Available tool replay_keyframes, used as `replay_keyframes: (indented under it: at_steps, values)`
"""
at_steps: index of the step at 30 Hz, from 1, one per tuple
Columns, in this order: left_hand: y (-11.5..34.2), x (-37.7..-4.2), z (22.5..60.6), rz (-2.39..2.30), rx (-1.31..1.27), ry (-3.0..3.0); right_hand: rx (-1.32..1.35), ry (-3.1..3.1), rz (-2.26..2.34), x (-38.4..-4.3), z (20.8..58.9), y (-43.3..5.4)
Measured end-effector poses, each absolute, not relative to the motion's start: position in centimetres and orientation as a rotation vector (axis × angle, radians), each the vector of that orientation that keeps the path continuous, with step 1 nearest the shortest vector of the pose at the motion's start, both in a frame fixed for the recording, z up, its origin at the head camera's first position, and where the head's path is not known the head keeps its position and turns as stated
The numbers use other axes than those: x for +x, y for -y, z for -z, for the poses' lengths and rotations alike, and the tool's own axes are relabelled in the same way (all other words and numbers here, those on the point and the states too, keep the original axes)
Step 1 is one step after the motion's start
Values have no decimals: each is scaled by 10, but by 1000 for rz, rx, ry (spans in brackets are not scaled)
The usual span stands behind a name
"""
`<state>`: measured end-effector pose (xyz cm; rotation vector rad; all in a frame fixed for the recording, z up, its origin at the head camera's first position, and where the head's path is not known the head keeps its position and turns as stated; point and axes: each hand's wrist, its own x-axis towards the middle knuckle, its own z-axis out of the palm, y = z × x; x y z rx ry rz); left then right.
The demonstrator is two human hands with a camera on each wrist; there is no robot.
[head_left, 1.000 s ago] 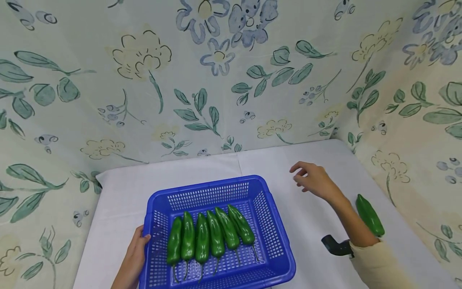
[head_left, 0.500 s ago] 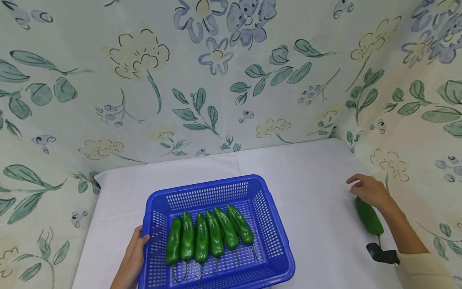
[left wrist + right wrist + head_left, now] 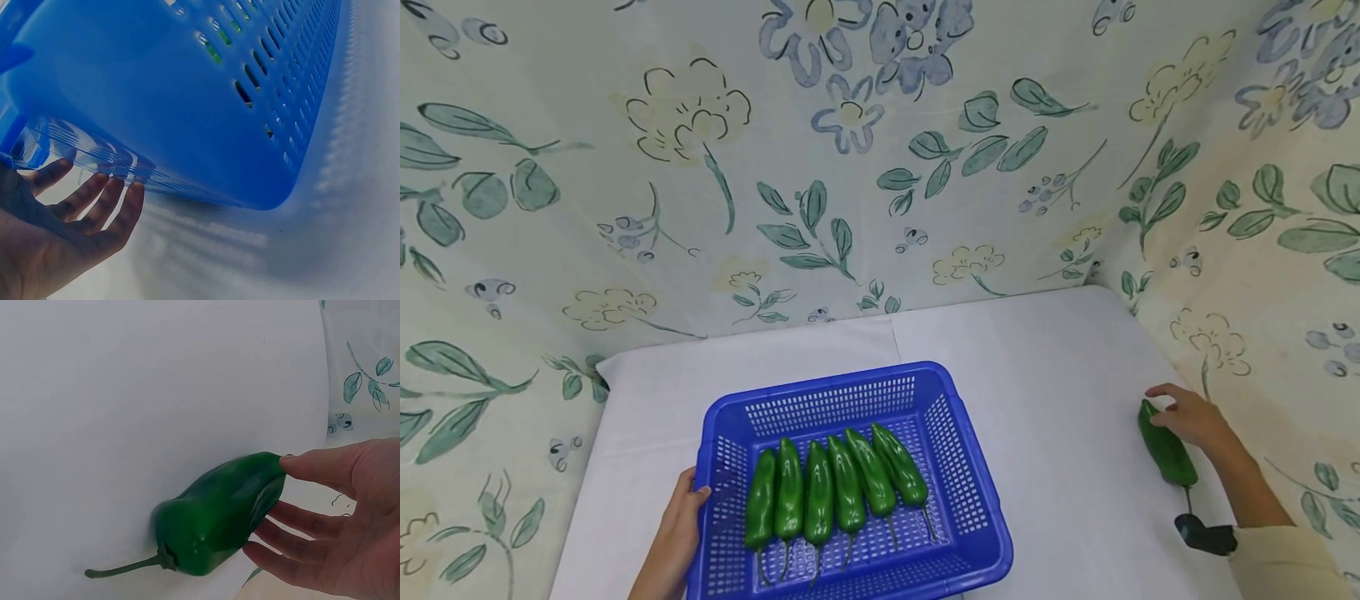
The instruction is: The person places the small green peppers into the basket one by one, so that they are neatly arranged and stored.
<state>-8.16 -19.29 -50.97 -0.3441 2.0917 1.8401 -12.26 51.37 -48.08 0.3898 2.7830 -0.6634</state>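
A blue perforated plastic basket (image 3: 827, 385) stands on the white-covered table, with several glossy green peppers (image 3: 820, 496) lying side by side in it, stems toward me. My left hand (image 3: 679, 525) holds the basket's left side, thumb over the rim; in the left wrist view the fingertips (image 3: 134, 190) touch its outer wall. Far to the right, a single green pepper (image 3: 1168, 454) lies on the cloth, stem toward me. My right hand (image 3: 1197, 421) is at this pepper's tip, and in the right wrist view the thumb and fingers (image 3: 300, 522) touch it from two sides.
White cloth (image 3: 1037, 367) covers the table between the basket and the loose pepper. Floral curtains (image 3: 850, 208) rise behind the table and along its right edge. A black strap-like device (image 3: 1206, 535) sits at my right wrist.
My right hand has moved right from beside the basket to the loose pepper, and its fingers have come down around the tip. The left hand and basket stay put.
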Motion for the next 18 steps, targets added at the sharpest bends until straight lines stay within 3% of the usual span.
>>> replay_keyframes:
  at_steps: [18]
  values:
    - [193, -80, 510, -1843, -325, -2115, 389, -2779, 680, -118, 497, -517]
